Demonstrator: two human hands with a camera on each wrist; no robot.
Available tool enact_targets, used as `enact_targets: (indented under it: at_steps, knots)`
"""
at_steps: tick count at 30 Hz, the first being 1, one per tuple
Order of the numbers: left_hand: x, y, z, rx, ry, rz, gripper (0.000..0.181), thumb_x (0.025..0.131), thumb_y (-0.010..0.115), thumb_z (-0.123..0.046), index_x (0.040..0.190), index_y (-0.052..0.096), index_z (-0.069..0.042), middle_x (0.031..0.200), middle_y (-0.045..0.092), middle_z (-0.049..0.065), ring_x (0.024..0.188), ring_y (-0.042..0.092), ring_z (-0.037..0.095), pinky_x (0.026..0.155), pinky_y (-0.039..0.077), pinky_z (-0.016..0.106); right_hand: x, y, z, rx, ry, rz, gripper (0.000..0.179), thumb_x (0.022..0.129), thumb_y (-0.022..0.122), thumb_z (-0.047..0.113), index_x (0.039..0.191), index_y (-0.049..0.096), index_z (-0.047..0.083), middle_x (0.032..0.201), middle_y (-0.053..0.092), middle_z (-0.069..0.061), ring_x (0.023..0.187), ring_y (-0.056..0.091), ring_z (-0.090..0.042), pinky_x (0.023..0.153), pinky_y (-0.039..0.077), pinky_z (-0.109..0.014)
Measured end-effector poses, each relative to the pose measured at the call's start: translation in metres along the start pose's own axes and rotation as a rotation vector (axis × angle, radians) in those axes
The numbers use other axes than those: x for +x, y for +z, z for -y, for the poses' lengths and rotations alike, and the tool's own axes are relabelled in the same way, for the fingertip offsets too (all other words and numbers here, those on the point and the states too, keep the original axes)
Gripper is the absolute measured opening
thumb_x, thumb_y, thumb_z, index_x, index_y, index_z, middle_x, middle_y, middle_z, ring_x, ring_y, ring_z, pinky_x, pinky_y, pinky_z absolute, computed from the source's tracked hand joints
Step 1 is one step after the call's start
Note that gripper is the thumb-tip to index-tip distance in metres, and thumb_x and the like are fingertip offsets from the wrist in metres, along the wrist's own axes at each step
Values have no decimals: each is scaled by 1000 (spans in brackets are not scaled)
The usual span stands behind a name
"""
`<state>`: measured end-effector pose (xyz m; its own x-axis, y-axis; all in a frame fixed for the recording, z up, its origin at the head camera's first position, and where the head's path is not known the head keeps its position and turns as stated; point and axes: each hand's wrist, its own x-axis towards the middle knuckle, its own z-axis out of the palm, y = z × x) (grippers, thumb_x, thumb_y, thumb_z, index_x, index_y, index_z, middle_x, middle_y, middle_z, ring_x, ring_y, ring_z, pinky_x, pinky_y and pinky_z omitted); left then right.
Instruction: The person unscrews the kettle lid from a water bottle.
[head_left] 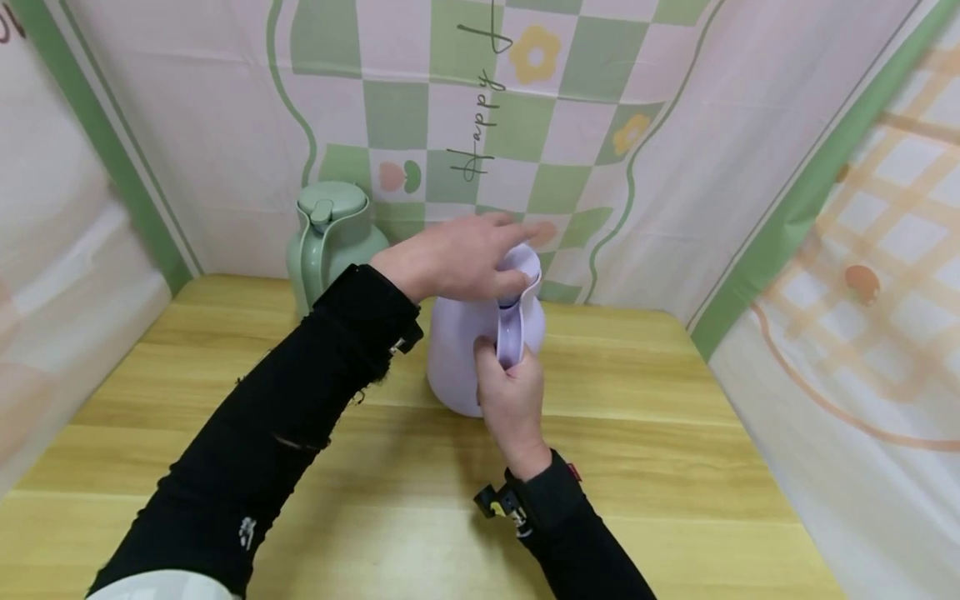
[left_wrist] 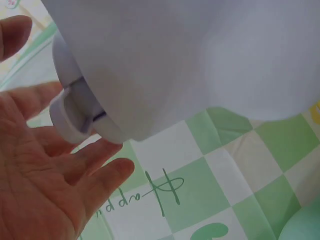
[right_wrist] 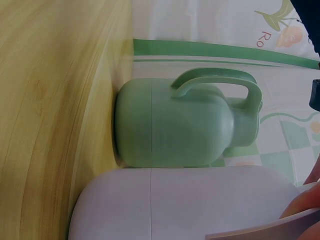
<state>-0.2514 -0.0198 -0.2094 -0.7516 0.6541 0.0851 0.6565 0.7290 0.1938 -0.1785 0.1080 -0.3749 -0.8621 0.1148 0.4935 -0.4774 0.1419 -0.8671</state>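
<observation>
A lilac thermos jug (head_left: 453, 358) stands on the wooden table. My right hand (head_left: 513, 396) grips its handle (head_left: 511, 333), the thumb lying along the upper side. Above the jug's mouth, my left hand (head_left: 465, 257) reaches over the lid (left_wrist: 75, 110) with fingers spread. Seen from the left wrist, those fingers extend past the lid, some tips right at its edge, and the thumb stands apart at the upper left. In the right wrist view the lilac body fills the bottom, with part of the right hand (right_wrist: 306, 202) at the edge.
To the left and slightly behind stands a green thermos jug (head_left: 348, 242) with its lid on and handle toward me. A printed cloth (head_left: 397, 108) hangs behind the table (head_left: 637, 467), and more patterned cloth (head_left: 847, 333) lines both sides.
</observation>
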Motion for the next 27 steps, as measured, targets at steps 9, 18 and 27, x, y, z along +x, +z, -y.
enact_targets:
  at_steps: [9, 18, 27]
  knots:
    - [4, 1, 2, 86, 35, 10, 35, 101, 49, -34, 131, 62, -20, 119, 63, 2, 104, 55, 20, 87, 45, 35, 0, 1, 0, 8, 28, 0, 39, 101, 57, 20, 65, 43, 13, 47, 42, -1, 38, 41, -17, 39, 31, -30]
    - [6, 5, -2, 154, -13, -97, 35, 100, 55, -42, 123, 67, -19, 93, 63, 1, 92, 55, 22, 79, 44, 37, 1, 0, 0, 28, 46, 2, 40, 101, 58, 20, 64, 44, 13, 47, 43, -1, 38, 42, -17, 39, 31, -30]
    - [7, 8, -6, 200, -57, -166, 32, 98, 56, -47, 107, 64, -17, 87, 61, 1, 81, 55, 21, 73, 42, 35, 1, -1, 0, 9, 11, 16, 40, 102, 56, 18, 64, 43, 12, 47, 42, -2, 37, 40, -19, 39, 29, -31]
